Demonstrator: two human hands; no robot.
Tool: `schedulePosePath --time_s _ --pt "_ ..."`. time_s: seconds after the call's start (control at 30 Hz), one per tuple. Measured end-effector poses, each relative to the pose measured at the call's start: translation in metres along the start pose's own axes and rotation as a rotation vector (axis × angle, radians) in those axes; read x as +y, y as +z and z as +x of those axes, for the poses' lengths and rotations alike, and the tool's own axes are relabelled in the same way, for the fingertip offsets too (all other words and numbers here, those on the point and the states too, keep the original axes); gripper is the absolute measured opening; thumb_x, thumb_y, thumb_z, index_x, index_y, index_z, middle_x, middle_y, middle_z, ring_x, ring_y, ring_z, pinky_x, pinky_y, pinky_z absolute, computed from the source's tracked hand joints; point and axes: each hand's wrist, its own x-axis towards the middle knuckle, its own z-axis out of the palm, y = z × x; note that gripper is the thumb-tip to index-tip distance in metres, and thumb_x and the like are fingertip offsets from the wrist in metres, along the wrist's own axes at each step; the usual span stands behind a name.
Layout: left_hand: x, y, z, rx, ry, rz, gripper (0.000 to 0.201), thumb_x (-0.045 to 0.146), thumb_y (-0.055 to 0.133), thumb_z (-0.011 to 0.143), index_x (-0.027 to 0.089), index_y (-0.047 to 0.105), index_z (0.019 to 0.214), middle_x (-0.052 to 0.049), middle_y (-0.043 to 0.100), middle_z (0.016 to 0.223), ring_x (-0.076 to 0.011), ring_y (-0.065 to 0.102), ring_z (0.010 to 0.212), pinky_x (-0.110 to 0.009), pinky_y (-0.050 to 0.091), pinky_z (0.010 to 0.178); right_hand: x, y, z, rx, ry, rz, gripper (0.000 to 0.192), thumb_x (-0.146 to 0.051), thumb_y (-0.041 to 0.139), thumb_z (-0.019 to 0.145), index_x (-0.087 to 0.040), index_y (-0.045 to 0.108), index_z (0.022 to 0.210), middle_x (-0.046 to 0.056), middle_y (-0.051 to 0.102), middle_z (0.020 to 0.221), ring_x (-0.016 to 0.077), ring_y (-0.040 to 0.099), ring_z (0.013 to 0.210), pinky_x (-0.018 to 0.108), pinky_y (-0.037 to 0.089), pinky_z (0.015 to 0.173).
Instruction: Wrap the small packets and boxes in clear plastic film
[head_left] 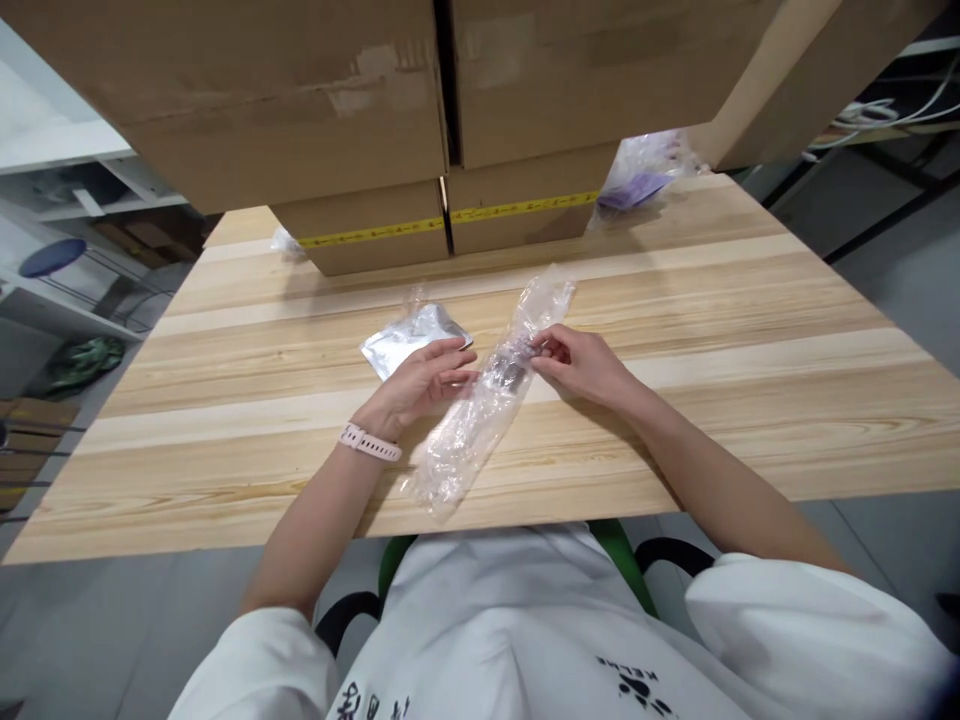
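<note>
Across the far half of a pale wooden table, large cardboard boxes are stacked, the lower ones banded with yellow tape. Near the table's front edge, a long clear plastic bag is laid at a slant, a small dark item seen dimly inside it near its middle. The bag is pinched by the right hand at that middle, fingertips closed on the film. The left hand, a pale band worn at its wrist, is rested with loosely spread fingers touching the bag's left side. Just beyond the left hand, a small silvery pouch is laid flat. Crumpled purple-tinted plastic is seen beside the boxes.
</note>
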Motion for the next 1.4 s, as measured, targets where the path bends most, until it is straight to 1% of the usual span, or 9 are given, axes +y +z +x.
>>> schedulePosePath --time_s 0.1,0.33,0.47,0.63,0.77,0.93,1.1,1.2,1.4 --pt "-0.008 0.017 0.015 -0.042 -0.010 -0.063 0.033 0.008 0.080 0.077 0.013 0.070 0.108 -0.011 0.076 0.104 -0.0134 0.070 0.079 -0.031 0.057 0.081 -0.005 0.008 -0.001 -0.034 0.132 0.296 0.021 -0.035 0.075 0.085 -0.021 0.072 0.099 0.002 0.069 0.074 0.0170 0.062 0.065 0.033 0.053 0.066" --pt "-0.019 0.057 0.018 -0.138 0.293 0.204 0.031 0.020 0.087 0.071 0.015 0.074 0.099 -0.005 0.073 0.098 -0.0146 0.065 0.083 -0.030 0.051 0.081 -0.015 0.014 0.000 -0.086 0.338 0.855 0.051 -0.046 0.084 0.081 -0.024 0.064 0.123 0.006 0.078 0.100 0.0199 0.075 0.087 0.036 0.063 0.079" --pt "-0.017 0.057 0.019 -0.107 0.205 0.046 0.030 0.042 0.078 0.085 0.015 0.069 0.094 -0.006 0.069 0.091 -0.0149 0.063 0.079 -0.031 0.051 0.074 -0.017 0.009 0.000 -0.126 0.389 0.965 0.059 -0.042 0.089 0.076 -0.025 0.062 0.127 0.005 0.079 0.101 0.0207 0.076 0.092 0.038 0.063 0.086" --pt "-0.016 0.049 0.016 -0.061 0.211 0.183 0.035 0.035 0.083 0.082 0.017 0.062 0.103 -0.007 0.067 0.097 -0.0178 0.064 0.085 -0.034 0.052 0.074 -0.019 0.012 -0.003 -0.200 0.340 0.979 0.048 -0.048 0.083 0.082 -0.028 0.066 0.123 0.005 0.077 0.109 0.0212 0.074 0.098 0.039 0.062 0.090" --pt "-0.018 0.050 0.012 -0.057 0.258 0.366 0.026 0.026 0.082 0.082 0.016 0.063 0.097 -0.006 0.065 0.092 -0.0163 0.062 0.082 -0.033 0.051 0.074 -0.014 0.016 -0.007 -0.246 0.283 0.907 0.062 -0.041 0.091 0.076 -0.028 0.062 0.129 0.007 0.075 0.116 0.0221 0.073 0.101 0.039 0.060 0.095" --pt "-0.017 0.052 0.011 -0.089 0.196 0.256 0.028 0.042 0.074 0.090 0.016 0.062 0.092 -0.006 0.064 0.095 -0.0166 0.063 0.084 -0.034 0.053 0.076 -0.019 0.018 -0.011 -0.209 0.181 0.776 0.077 -0.031 0.095 0.066 -0.028 0.061 0.135 0.007 0.071 0.128 0.0267 0.067 0.117 0.045 0.056 0.103" --pt "-0.021 0.051 0.013 -0.045 0.339 0.322 0.023 0.019 0.084 0.077 0.017 0.062 0.083 -0.001 0.063 0.081 -0.0121 0.059 0.074 -0.028 0.047 0.070 -0.032 0.020 -0.018 -0.228 0.043 0.667 0.093 -0.026 0.093 0.067 -0.030 0.053 0.150 0.007 0.062 0.143 0.0300 0.058 0.133 0.048 0.047 0.116" --pt "-0.021 0.046 0.014 -0.082 0.287 0.225 0.018 0.015 0.077 0.083 0.016 0.061 0.075 0.001 0.061 0.071 -0.0098 0.056 0.064 -0.026 0.046 0.066 -0.029 0.019 -0.017 -0.244 0.119 0.771 0.082 -0.029 0.094 0.068 -0.030 0.060 0.143 0.006 0.063 0.144 0.0272 0.060 0.131 0.045 0.047 0.116" --pt "-0.008 0.033 0.017 -0.097 0.111 -0.174 0.017 0.014 0.072 0.089 0.016 0.059 0.078 -0.005 0.074 0.084 -0.0153 0.071 0.076 -0.030 0.056 0.079 -0.005 0.007 0.001 -0.138 0.396 1.099 0.031 -0.033 0.090 0.074 -0.020 0.072 0.097 0.003 0.076 0.094 0.0173 0.072 0.084 0.033 0.062 0.085"
